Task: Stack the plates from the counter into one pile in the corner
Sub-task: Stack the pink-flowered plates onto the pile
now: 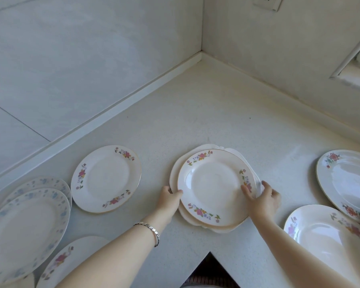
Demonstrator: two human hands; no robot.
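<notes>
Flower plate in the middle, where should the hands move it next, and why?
Probably push the pair back toward the corner. The left hand and right hand grip the flower plate, lying on a plain white plate, at the front of the counter, and the pile belongs in that corner.

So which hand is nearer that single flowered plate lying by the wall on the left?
Left. The left hand grips the left edge of the pile, just right of the single flowered plate; the right hand grips the pile's opposite edge, farther away.
</notes>
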